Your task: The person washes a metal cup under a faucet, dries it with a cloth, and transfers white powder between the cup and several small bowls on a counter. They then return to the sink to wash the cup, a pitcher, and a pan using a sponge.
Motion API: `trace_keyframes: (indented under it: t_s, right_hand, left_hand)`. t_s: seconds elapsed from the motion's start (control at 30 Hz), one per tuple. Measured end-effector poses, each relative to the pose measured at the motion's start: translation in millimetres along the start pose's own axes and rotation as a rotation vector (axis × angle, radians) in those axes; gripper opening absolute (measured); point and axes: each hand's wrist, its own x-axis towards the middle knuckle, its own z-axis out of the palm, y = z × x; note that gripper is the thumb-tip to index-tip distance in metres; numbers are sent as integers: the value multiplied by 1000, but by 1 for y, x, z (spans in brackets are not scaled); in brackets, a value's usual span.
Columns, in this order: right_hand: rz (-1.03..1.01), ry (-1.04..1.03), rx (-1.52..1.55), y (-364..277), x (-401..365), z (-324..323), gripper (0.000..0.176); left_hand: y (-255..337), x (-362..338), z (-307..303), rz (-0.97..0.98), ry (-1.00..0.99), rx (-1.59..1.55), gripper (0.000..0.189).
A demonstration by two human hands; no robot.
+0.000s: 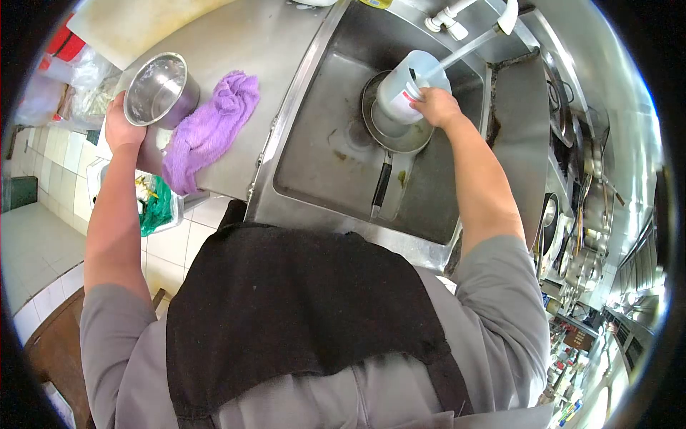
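My right hand (437, 107) grips a translucent plastic jug (400, 89) with a red mark on its side. The jug is over a frying pan (421, 137) with a black handle, which lies in the steel sink (293, 154). From the white tap (509, 18) a pale streak, seemingly running water, reaches the jug's mouth. On the left, my left hand (123, 125) is closed around the side of a round stainless steel pot (158, 91) at the counter's edge. A crumpled purple cloth (211, 132) lies beside the pot. The fingers on its far side are partly hidden.
The steel counter (264, 53) adjoins the sink's left rim. A pale board (136, 25) is at its upper left. Below the counter stands a white container with a green bag (158, 207). Pans and utensils (586, 236) line the right side. Food scraps lie on the sink floor.
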Motion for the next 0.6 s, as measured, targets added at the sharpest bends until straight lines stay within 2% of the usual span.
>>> trace_keyframes:
  t_s: [0.1, 0.2, 0.47, 0.6]
  right_hand:
    - [40, -64, -33, 5, 1, -3, 38]
    - [45, -8, 40, 6, -4, -3, 39]
    - [-13, -34, -30, -3, -10, -19, 36]
    - [-30, -38, -35, -2, -7, -18, 36]
  left_hand:
    - [6, -2, -5, -22, -14, 4, 40]
    - [5, -1, -4, -15, -23, 4, 38]
    - [4, 0, -5, -13, -40, 7, 35]
    - [3, -2, -2, -1, 15, 4, 35]
